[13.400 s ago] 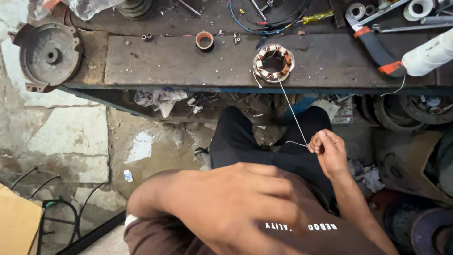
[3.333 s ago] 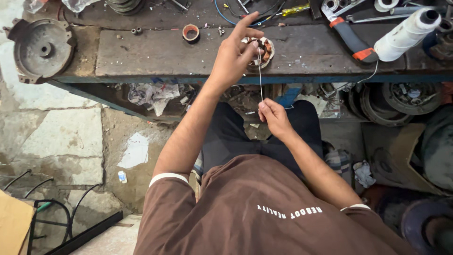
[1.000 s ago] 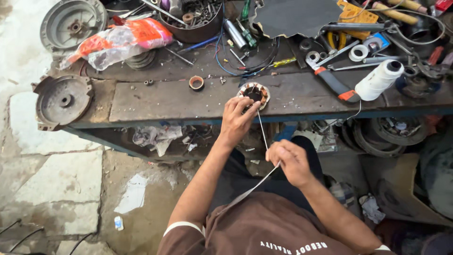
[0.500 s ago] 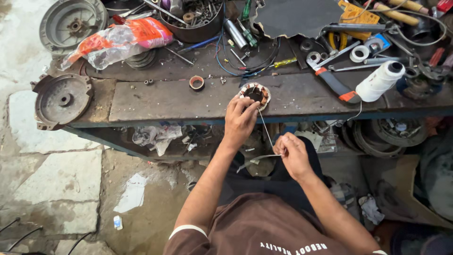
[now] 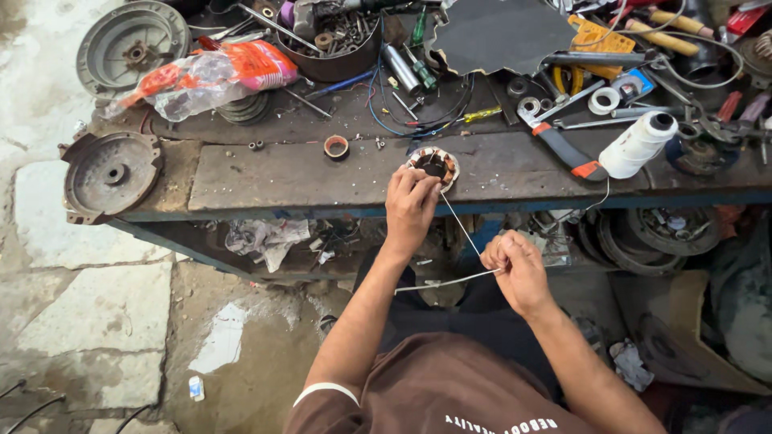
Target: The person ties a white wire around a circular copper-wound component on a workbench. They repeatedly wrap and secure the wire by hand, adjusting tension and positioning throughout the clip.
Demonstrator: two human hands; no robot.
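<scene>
Left hand [image 5: 410, 202] up at the tabletop [image 5: 281, 173] edge, fingers together on the stator [image 5: 433, 164], pinning it where it sits near the front lip. Right hand [image 5: 515, 269] lower, over the lap, fingers clamped on the thread [image 5: 460, 227]. The line runs taut from stator down to that fist, and a second strand [image 5: 438, 282] trails off leftward from it.

To do this well, I'd judge: keep the stator steady under the left fingers, pull in line with the slot and not sideways, tension even so the thread seats without snapping or lifting a coil.

White spool [image 5: 639, 145] lies to the right, beside red-handled pliers [image 5: 563, 149]. Small copper ring [image 5: 336, 147] left of the stator. Farther back a bowl [image 5: 326, 48] of bits, wires, screwdrivers, a plastic bag [image 5: 211, 74]. Motor covers [image 5: 110, 174] at the left end. Dark, worn, greasy surface; rough stone floor [image 5: 88, 313] below, scraps under the bench.
</scene>
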